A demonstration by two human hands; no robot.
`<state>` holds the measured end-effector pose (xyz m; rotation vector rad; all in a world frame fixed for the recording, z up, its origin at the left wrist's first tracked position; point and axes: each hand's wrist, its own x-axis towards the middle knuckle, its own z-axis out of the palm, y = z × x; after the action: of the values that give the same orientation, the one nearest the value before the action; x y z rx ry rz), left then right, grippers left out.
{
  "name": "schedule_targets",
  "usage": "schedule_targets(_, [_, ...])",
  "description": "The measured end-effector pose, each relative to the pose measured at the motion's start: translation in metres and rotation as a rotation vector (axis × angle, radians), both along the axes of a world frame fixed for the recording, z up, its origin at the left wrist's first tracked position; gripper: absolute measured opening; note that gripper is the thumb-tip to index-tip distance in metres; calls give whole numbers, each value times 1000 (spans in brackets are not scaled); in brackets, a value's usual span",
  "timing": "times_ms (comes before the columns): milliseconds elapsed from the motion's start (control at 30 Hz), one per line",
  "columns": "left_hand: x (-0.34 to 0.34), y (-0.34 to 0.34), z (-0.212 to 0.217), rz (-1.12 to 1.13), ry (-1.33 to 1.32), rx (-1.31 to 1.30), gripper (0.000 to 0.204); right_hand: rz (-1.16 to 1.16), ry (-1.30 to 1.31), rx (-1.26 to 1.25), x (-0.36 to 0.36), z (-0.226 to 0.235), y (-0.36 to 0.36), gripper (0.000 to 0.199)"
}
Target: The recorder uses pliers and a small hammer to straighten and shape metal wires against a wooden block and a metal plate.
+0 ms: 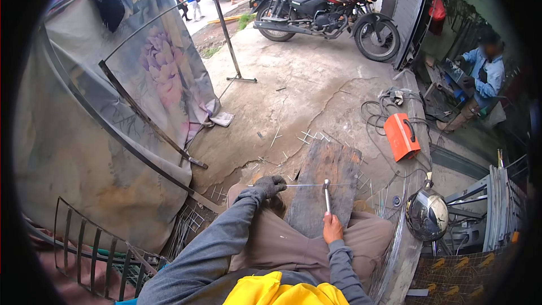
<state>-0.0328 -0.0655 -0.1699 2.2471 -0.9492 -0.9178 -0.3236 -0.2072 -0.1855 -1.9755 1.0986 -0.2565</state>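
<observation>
A worn wooden board point(312, 212) lies in front of me, between my legs. My left hand point(269, 186), in a dark grey glove, is closed on one end of a thin metal rod point(302, 185), which runs rightward across the board. Bare, my right hand point(332, 229) grips the metal handle of a hammer point(327, 199). The hammer's head is over the rod near the middle of the board; I cannot tell if they touch. Small crossed pieces of thin rod point(307, 135) are scattered on the ground beyond the board.
On the right are an orange carry-handled machine point(401, 137) with cables, a shiny welding helmet point(427, 214) and metal frames point(497, 209). A draped cloth point(130, 79) and barred frame point(93, 248) stand left. A motorcycle point(324, 14) is parked ahead; a co-worker point(486, 73) sits far right.
</observation>
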Motion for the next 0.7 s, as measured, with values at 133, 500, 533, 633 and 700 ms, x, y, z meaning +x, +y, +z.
schedule_targets(133, [3,-3,-8,-16,52,65,30,-10,-41,-33,-3,14,8,47])
schedule_targets(500, [11,2,-21,-33,58,62,26,-27,-90,-117,11,36,7,44])
schedule_targets(533, [11,2,-22,-28,59,68,26,-6,-1,-153,10,32,8,46])
schedule_targets(633, [9,1,-20,-34,79,49,27,-38,-45,-65,6,26,9,49])
schedule_targets(700, [9,1,-17,-23,101,51,28,-28,-55,-42,5,26,8,49])
